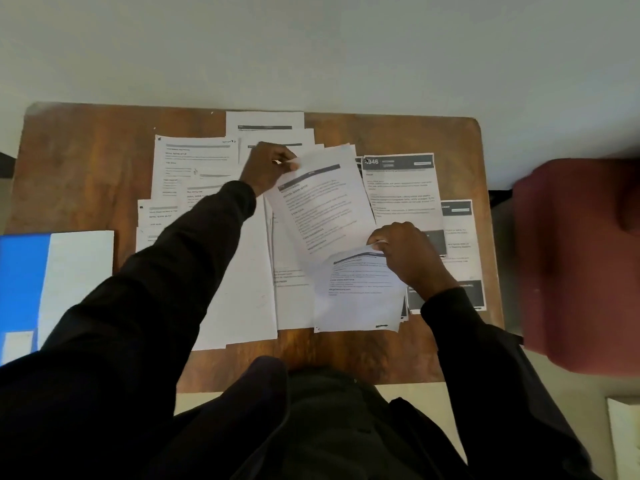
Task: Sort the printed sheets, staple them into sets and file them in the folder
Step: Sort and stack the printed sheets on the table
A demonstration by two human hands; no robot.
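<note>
1. Nearest, at the table's left edge, the blue folder (20, 282) lies flat and is partly cut off by the frame. One white sheet (76, 271) lies across its right part; I cannot tell whether it is tucked inside or only on top.
2. On the wooden table (86, 161), just beside the person's dark left sleeve, a blank-looking sheet (242, 299) lies with its long axis running near to far.
3. The right hand (408, 258) has its fingers curled, pinching the far edge of one curled sheet (356, 292). That edge is lifted, and the sheet's near end rests on the papers below. Its print reads toward the person.
4. The left hand (266, 168) reaches farther and pinches the far left corner of one tilted sheet (322, 209) between thumb and fingers. The sheet's long axis slants from far right to near left, and its dark heading band is at the far end. Its near end touches the curled sheet.
5. That makes two held sheets, one in each hand.
6. To the left lie at least four overlapping printed sheets (194, 161), heads pointing away.
7. To the right lie at least three sheets with dark header bands (401, 188), overlapping and upright to the reader.
8. Farthest away, at least two more sheets (265, 121) reach the table's far edge.
9. A blurred maroon shape (575, 258) stands off the table's right side.
</note>
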